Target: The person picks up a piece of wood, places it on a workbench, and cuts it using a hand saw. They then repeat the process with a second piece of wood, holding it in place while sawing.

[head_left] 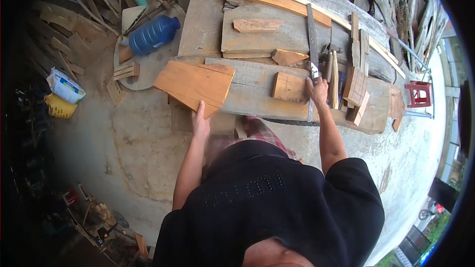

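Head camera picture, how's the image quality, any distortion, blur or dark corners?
Head view: strong fisheye bends the workbench edges and rounds the frame, with black vignetting at the left and right borders; soft, even daylight, no hard shadows or glare; the left hand on the wood panel looks slightly blurred, and the right hand is sharper.

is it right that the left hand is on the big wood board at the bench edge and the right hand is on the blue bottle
Not quite. In the head view the right hand rests on the handsaw lying on the workbench, not the blue bottle. The left hand does touch the big wood board.
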A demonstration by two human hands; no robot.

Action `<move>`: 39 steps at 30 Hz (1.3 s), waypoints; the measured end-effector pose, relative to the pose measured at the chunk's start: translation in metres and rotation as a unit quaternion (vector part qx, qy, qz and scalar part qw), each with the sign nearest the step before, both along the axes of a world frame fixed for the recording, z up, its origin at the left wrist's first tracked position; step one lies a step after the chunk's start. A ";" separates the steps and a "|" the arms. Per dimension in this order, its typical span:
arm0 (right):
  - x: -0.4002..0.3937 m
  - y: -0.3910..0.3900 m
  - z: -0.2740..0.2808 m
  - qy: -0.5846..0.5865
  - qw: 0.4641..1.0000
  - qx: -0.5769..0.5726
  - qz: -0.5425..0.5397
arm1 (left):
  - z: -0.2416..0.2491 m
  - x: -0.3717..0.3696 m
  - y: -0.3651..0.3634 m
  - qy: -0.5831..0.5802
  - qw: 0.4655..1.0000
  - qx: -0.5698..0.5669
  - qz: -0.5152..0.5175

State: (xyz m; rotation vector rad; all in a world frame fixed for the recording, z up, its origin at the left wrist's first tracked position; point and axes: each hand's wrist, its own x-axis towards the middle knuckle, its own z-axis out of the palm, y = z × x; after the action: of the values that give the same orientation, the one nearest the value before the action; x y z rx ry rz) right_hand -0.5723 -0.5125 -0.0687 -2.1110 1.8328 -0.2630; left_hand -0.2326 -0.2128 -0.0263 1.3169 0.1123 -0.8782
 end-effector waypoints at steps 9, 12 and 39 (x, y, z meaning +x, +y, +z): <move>-0.032 -0.011 -0.043 -0.079 0.993 -0.074 -0.049 | -0.047 -0.003 0.017 0.037 0.965 0.191 -0.173; -0.040 -0.013 -0.031 -0.020 0.999 -0.005 -0.025 | -0.040 0.005 0.012 0.046 0.989 0.118 -0.082; 0.004 0.048 0.054 -0.260 0.960 -0.085 -0.063 | -0.031 0.085 0.011 0.045 0.991 -0.002 -0.126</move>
State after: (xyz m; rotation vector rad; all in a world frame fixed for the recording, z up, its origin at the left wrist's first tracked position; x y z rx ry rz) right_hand -0.5685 -0.4648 -0.0142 -1.7928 1.6642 -0.9385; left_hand -0.1475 -0.2020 -0.0572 1.3056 0.0150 -1.1515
